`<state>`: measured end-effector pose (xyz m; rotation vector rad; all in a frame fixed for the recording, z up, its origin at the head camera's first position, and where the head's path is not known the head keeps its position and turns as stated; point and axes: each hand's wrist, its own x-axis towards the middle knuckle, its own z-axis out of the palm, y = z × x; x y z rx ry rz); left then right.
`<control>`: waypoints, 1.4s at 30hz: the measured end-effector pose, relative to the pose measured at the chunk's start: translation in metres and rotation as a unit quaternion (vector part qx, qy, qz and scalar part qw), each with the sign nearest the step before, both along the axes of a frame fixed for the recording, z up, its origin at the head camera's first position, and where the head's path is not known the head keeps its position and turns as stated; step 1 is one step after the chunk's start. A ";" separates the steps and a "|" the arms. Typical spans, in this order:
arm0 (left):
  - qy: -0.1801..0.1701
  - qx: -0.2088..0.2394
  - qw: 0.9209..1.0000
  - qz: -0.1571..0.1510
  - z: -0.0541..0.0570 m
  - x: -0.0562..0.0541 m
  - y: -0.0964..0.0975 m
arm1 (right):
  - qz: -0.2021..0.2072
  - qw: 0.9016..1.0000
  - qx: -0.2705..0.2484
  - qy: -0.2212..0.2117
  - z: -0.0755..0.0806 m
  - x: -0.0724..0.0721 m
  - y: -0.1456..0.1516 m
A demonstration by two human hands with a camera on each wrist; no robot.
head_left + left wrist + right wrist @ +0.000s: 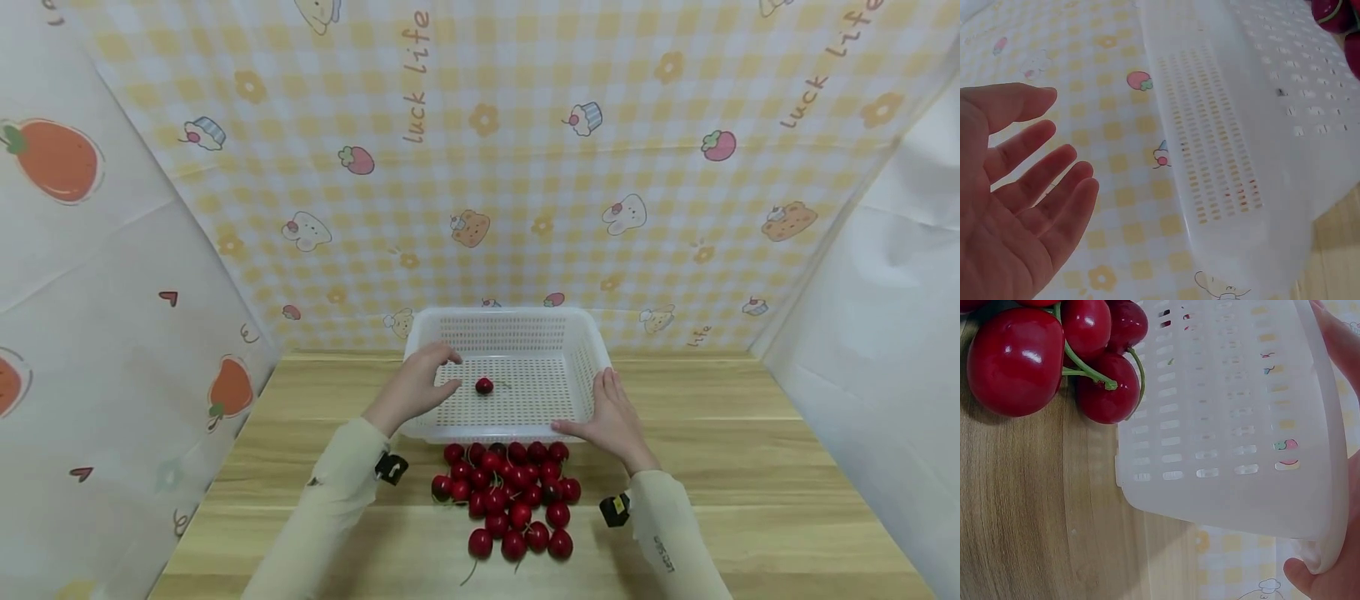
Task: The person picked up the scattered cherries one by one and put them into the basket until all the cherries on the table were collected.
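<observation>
A white plastic basket (510, 433) with slotted walls stands on the table against the back cloth. One red cherry (484, 386) with its stem lies on the basket's floor. My left hand (416, 383) hovers over the basket's left side, fingers spread and gently bent, holding nothing; the palm shows empty in the left wrist view. My right hand (606, 421) grips the basket's near right corner, thumb along the front rim and fingers over the right rim. In the right wrist view, fingertips (1299, 575) curl at the rim's corner.
A heap of red cherries (517, 492), some with green stems, lies on the wooden table (720, 467) right in front of the basket, between both forearms. Behind it hangs a yellow checked cloth (480, 175), with white printed sheets at left and right.
</observation>
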<state>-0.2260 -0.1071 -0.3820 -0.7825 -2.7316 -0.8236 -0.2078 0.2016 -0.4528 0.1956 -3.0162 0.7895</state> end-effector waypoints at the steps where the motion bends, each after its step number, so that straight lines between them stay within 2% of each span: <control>1: 0.010 0.003 1.000 0.001 0.000 0.005 -0.002 | 0.000 1.000 -0.001 -0.001 0.000 0.000 0.000; 6: 0.034 0.025 0.999 0.011 -0.007 0.029 -0.007 | -0.002 1.000 -0.001 -0.002 0.000 0.000 0.000; 11: 0.026 0.031 0.999 0.015 -0.013 0.050 -0.009 | -0.002 1.000 -0.001 0.001 0.000 0.000 0.000; 16: 0.019 0.036 0.999 -0.007 -0.020 0.068 -0.008 | -0.003 1.000 0.000 -0.001 -0.001 0.001 -0.001; 23: 0.024 0.039 0.998 -0.036 -0.039 0.083 -0.001 | 0.000 1.000 -0.001 -0.001 0.000 0.001 -0.001; 31: -0.042 0.024 0.997 -0.055 -0.074 0.099 0.010 | 0.000 1.000 0.006 0.002 -0.003 -0.001 -0.001; 34: -0.047 0.027 0.996 -0.070 -0.085 0.105 0.013 | 0.000 1.000 0.005 0.002 -0.005 -0.001 0.000; 38: -0.049 0.030 0.995 -0.080 -0.094 0.112 0.017 | 0.000 1.000 0.001 0.002 -0.005 -0.001 0.000; 42: -0.113 0.009 0.991 -0.072 -0.100 0.118 0.019 | -0.001 1.000 -0.002 0.002 -0.004 0.000 0.000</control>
